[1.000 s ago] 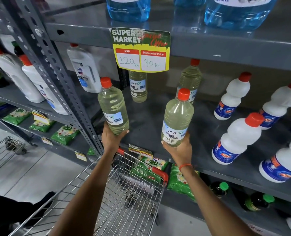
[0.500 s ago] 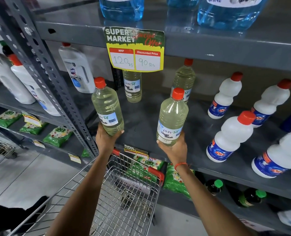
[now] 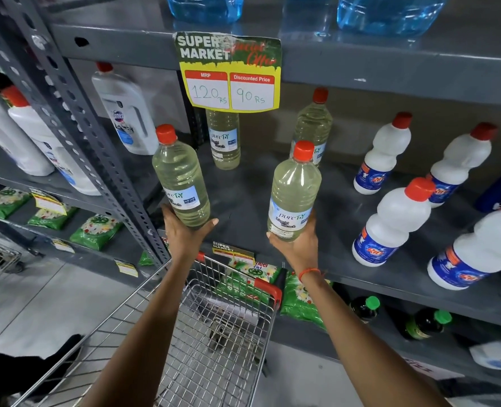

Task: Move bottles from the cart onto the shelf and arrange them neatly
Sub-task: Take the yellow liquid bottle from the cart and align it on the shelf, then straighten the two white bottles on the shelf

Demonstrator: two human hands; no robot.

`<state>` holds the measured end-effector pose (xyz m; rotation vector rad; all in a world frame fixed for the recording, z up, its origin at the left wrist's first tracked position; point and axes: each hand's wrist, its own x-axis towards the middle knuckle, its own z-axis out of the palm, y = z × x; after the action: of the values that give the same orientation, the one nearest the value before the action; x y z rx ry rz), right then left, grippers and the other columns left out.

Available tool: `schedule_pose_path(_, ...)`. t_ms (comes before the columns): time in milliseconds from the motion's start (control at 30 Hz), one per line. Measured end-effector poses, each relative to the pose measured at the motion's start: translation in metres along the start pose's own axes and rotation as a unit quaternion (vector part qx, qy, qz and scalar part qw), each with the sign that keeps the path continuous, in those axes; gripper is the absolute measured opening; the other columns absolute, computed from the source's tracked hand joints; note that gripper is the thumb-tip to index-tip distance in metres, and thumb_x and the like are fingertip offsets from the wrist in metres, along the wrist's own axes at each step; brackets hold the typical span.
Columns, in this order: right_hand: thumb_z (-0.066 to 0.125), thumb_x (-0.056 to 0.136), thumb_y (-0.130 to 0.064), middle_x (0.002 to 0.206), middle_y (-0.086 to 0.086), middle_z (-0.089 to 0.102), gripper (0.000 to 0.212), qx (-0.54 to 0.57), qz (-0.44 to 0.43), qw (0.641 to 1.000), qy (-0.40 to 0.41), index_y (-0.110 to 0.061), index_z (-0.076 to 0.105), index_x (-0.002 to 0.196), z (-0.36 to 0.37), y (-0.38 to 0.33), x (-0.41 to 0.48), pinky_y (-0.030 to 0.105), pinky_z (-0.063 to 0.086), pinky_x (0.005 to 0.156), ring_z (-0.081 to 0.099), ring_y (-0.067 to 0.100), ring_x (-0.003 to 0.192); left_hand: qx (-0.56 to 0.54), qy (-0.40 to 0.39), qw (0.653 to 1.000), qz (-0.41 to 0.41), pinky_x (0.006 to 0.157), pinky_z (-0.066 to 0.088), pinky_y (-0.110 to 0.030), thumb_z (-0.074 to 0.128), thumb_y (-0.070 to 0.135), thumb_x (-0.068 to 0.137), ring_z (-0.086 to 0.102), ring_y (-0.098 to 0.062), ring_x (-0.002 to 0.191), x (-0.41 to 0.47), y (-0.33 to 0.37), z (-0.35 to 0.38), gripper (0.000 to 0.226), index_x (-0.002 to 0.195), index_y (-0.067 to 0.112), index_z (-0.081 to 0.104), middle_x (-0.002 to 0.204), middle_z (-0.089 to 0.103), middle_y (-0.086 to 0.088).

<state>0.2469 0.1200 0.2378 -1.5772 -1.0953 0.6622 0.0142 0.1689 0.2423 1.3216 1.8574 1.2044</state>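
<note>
Overhead, blue jugs crowd the grey shelf above the cart.

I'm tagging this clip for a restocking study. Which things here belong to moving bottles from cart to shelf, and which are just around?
Job:
left hand with its clear bottle
right hand with its clear bottle
two matching bottles on the shelf
cart

Around:
white bottles
blue jugs
green packets
price sign

Grey steel shelf carries two clear bleach bottles standing at the back under the price tag, and four white red-capped bottles stand rightward; a fifth, possibly, at the edge.
</note>
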Motion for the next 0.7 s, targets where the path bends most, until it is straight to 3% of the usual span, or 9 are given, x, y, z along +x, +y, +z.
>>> schedule_pose_path(67, 0.086, 0.052, -0.042, 0.146, 0.01, 0.043, 0.119, 0.019, 0.003, 1.0, 0.001, -0.012, 0.019, 0.146, -0.005, -0.008, -0.007, 0.047, 0.041, 0.109, 0.042, 0.022, 0.135, 0.027, 0.005, 1.0, 0.015, 0.119, 0.011, -0.048, 0.077, 0.051, 0.066, 0.005, -0.032, 0.148, -0.03, 0.011, 0.005, 0.128, 0.148, 0.009, -0.011, 0.16, -0.001, -0.017)
schedule_pose_path(133, 0.074, 0.065, -0.049, 0.154, 0.011, 0.029, 0.109, 0.022, -0.034, 0.999, 0.029, -0.01, 0.016, 0.148, -0.014, -0.02, -0.022, 0.044, 0.032, 0.116, 0.03, 0.02, 0.142, 0.046, 0.011, 0.994, 0.094, 0.118, 0.007, -0.046, 0.066, 0.052, 0.076, -0.004, -0.031, 0.147, -0.07, 0.026, 0.015, 0.118, 0.146, 0.007, -0.017, 0.159, -0.013, -0.018)
schedule_pose_path(267, 0.048, 0.091, -0.034, 0.149, 0.012, 0.036, 0.064, 0.025, -0.166, 0.98, 0.104, -0.005, 0.028, 0.143, -0.058, -0.039, -0.048, 0.028, 0.027, 0.116, 0.032, 0.017, 0.14, -0.025, -0.031, 0.972, 0.232, 0.12, 0.011, -0.04, 0.049, 0.035, 0.094, -0.005, -0.008, 0.147, -0.155, 0.071, 0.054, 0.087, 0.147, 0.026, -0.019, 0.16, -0.013, 0.003)
schedule_pose_path(333, 0.044, 0.093, -0.027, 0.143, 0.015, 0.04, 0.054, 0.036, -0.2, 0.97, 0.134, -0.001, 0.034, 0.139, -0.091, -0.044, -0.052, 0.024, 0.028, 0.114, 0.036, 0.016, 0.135, -0.073, -0.088, 0.953, 0.281, 0.119, 0.013, -0.025, 0.045, 0.032, 0.096, 0.0, -0.001, 0.147, -0.191, 0.095, 0.079, 0.078, 0.148, 0.031, -0.014, 0.158, -0.011, 0.016)
schedule_pose_path(400, 0.042, 0.093, -0.024, 0.138, 0.018, 0.042, 0.051, 0.022, -0.222, 0.959, 0.175, 0.003, 0.038, 0.136, -0.128, -0.038, -0.056, 0.017, 0.028, 0.111, 0.037, 0.012, 0.131, -0.104, -0.135, 0.93, 0.327, 0.116, 0.013, -0.012, 0.05, 0.027, 0.096, 0.006, -0.005, 0.147, -0.218, 0.112, 0.108, 0.077, 0.15, 0.022, -0.004, 0.16, -0.004, 0.013)
schedule_pose_path(500, 0.053, 0.09, -0.023, 0.139, 0.014, 0.037, 0.055, -0.025, -0.209, 0.948, 0.24, 0.002, 0.036, 0.137, -0.19, -0.009, -0.061, 0.019, 0.028, 0.112, 0.032, 0.012, 0.133, -0.112, -0.161, 0.948, 0.252, 0.114, 0.015, -0.009, 0.068, 0.027, 0.085, 0.007, 0.001, 0.145, -0.239, 0.128, 0.156, 0.093, 0.151, 0.015, 0.004, 0.158, 0.005, 0.011)
schedule_pose_path(567, 0.069, 0.081, -0.021, 0.139, 0.022, 0.036, 0.07, -0.04, -0.157, 0.947, 0.277, 0.003, 0.035, 0.137, -0.228, 0.019, -0.059, 0.02, 0.028, 0.113, 0.033, 0.022, 0.133, -0.098, -0.16, 0.969, 0.159, 0.116, 0.021, -0.017, 0.081, 0.026, 0.072, 0.013, 0.004, 0.14, -0.243, 0.131, 0.185, 0.11, 0.15, 0.013, 0.005, 0.155, 0.013, 0.01)
schedule_pose_path(633, 0.08, 0.07, -0.019, 0.142, 0.027, 0.033, 0.089, -0.07, -0.078, 0.957, 0.27, 0.004, 0.03, 0.14, -0.256, 0.045, -0.049, 0.025, 0.024, 0.115, 0.031, 0.031, 0.134, -0.077, -0.157, 0.98, 0.09, 0.11, 0.034, -0.03, 0.086, 0.027, 0.065, 0.033, -0.008, 0.136, -0.243, 0.133, 0.205, 0.117, 0.15, 0.014, 0.008, 0.154, 0.029, 0.002)
schedule_pose_path(700, 0.084, 0.065, -0.019, 0.147, 0.027, 0.03, 0.102, -0.076, -0.006, 0.974, 0.215, 0.005, 0.024, 0.143, -0.272, 0.066, -0.036, 0.042, 0.026, 0.117, 0.028, 0.037, 0.138, -0.06, -0.146, 0.986, 0.055, 0.099, 0.046, -0.037, 0.086, 0.032, 0.061, 0.052, -0.02, 0.125, -0.239, 0.132, 0.219, 0.108, 0.147, 0.018, 0.022, 0.143, 0.05, -0.004)
